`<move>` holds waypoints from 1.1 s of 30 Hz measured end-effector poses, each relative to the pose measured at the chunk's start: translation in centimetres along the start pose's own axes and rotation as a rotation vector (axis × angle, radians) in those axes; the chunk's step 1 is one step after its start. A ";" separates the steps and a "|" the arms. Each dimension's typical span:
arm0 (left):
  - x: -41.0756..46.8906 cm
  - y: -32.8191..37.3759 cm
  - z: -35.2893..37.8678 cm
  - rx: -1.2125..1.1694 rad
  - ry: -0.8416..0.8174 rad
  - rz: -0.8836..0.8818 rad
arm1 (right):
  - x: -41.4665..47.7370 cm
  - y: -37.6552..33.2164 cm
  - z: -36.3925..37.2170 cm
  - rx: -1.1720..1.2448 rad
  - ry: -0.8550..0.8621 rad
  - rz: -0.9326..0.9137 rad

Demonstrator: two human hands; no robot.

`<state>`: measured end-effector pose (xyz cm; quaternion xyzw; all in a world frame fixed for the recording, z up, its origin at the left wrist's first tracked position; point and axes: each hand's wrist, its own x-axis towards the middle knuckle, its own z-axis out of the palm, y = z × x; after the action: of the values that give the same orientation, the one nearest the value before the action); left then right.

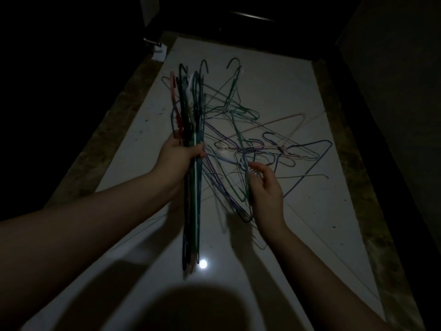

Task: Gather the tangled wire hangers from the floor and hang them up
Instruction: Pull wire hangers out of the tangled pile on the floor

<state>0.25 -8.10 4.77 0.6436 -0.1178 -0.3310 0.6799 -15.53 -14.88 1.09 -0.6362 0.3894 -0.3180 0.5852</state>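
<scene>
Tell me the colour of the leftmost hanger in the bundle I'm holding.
The leftmost hanger is red, clearest in the head view.

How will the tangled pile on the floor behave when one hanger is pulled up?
Probably as a clump: the tangled pile has hooks and loops crossing, so neighbours likely drag along. Thin wire suggests it is light and springy. On the glossy floor it may slide rather than stay put.

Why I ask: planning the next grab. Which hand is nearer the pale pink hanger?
Right. The right hand sits below the pale pink hanger at the tangle; the left hand is farther left, gripping the bundle.
</scene>
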 end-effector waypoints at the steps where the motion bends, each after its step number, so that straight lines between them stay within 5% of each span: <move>1: -0.1 0.0 0.2 -0.002 -0.003 0.000 | -0.1 0.0 0.5 -0.014 -0.003 -0.012; 22: -1.4 -1.1 0.7 -0.015 -0.156 -0.030 | -1.1 -0.4 5.5 -0.215 0.004 -0.182; 33: -1.0 -1.5 0.1 0.004 -0.092 -0.033 | -2.1 0.4 4.9 -0.429 -0.087 -0.041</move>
<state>-1.02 -7.49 3.65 0.6308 -0.1389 -0.3714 0.6670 -12.43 -10.63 0.30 -0.7671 0.4096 -0.2119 0.4460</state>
